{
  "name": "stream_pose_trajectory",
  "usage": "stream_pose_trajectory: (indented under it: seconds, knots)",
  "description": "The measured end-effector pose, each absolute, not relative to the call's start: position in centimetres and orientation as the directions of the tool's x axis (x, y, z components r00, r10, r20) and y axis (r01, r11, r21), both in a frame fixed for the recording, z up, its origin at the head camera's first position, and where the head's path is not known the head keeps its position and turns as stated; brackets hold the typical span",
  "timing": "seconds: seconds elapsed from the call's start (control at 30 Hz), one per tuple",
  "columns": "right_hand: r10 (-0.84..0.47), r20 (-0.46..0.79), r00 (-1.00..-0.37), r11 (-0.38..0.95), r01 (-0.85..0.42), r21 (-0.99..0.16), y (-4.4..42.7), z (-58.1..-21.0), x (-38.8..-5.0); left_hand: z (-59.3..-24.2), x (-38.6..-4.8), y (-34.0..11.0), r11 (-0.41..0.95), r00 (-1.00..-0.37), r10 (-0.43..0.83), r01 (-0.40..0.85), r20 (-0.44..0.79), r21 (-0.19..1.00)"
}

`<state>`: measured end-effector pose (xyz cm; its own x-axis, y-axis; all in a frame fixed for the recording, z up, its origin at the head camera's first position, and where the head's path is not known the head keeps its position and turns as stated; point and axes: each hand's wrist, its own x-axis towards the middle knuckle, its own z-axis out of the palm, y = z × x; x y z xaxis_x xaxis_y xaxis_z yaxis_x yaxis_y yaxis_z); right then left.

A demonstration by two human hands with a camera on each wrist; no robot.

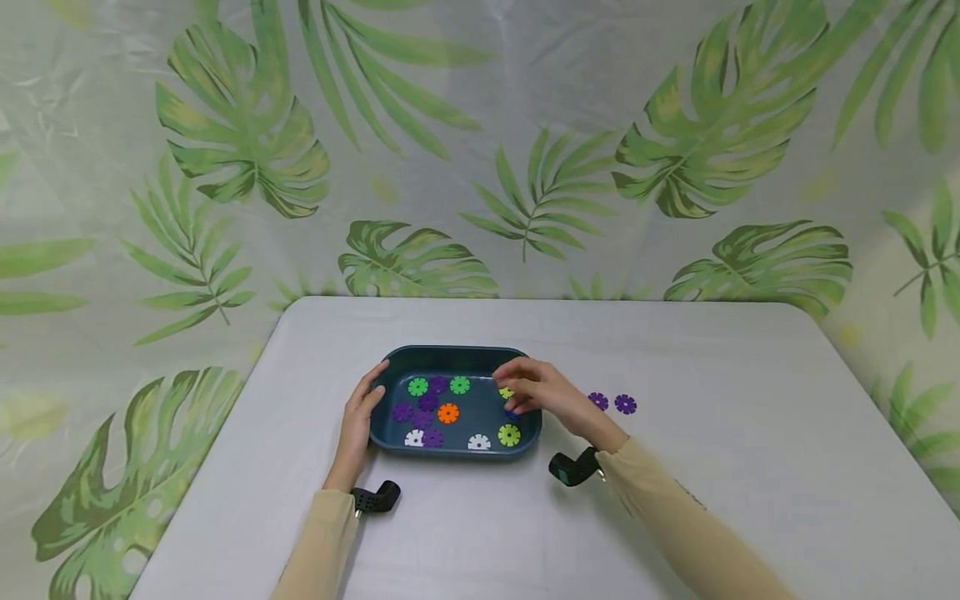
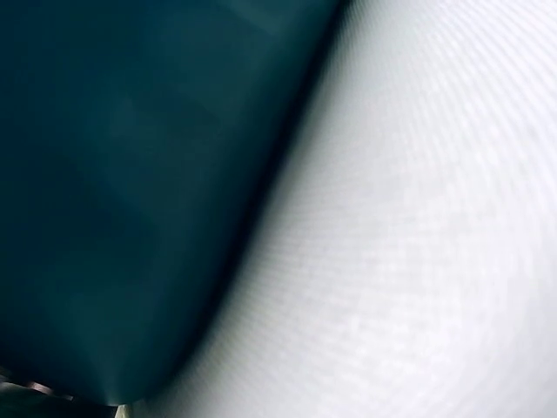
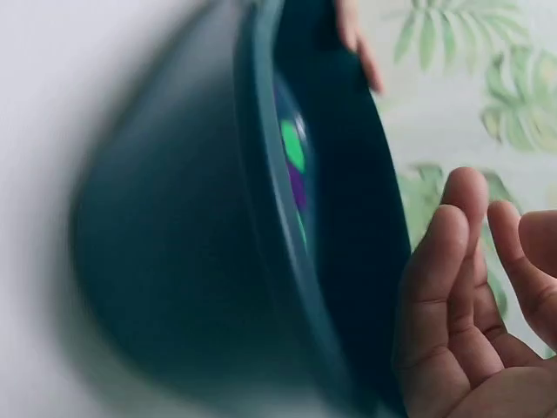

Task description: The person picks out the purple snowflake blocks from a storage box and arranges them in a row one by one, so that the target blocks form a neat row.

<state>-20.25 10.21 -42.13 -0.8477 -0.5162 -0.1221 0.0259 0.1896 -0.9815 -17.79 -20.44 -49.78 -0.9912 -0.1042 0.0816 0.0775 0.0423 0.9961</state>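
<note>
Teal tray point(image 1: 457, 360) with one orange disc point(image 1: 447, 413), two green discs point(image 1: 459, 385), left grip point(image 1: 358, 421) tight on tray, right grip point(image 1: 547, 392) apart.

The white table point(image 1: 712, 350) is rounded at its far corners. On it a dark teal tray point(image 1: 480, 419) is set left of centre; to the right, two purple notched discs point(image 1: 626, 404) are laid close together.

Tray point(image 1: 453, 360): on the desk point(image 1: 712, 367)
Discs point(image 1: 447, 412): inside the tray
Two discs point(image 1: 626, 404): on desk, right of tray
Left hand point(image 1: 360, 423): at tray's left end
Right hand point(image 1: 553, 393): over its right end
Cloth point(image 1: 525, 100): behind desk
</note>
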Motion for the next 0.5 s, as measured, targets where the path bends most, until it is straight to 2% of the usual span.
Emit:
stream_pose_trajectory:
  seconds: [0.13, 0.27, 0.5]
  knots:
    - [-0.594, -0.159, -0.789, 0.198, 0.048, -0.979, 6.4, -42.8, -19.8, -49.6, -17.8, -20.5, 0.034, -0.992, -0.095, 0.076, 0.079, 0.997]
    - [-0.617, -0.24, -0.749, 0.244, 0.108, -0.964, 3.5, -43.8, -19.5, -48.2, -17.1, -20.1, 0.03, -0.995, -0.078, 0.066, 0.068, 0.997]
    - [-0.604, -0.339, -0.721, 0.336, 0.155, -0.929, 0.4, -45.1, -19.2, -46.8, -16.5, -19.8, 0.046, -0.997, -0.067, 0.047, 0.05, 0.998]
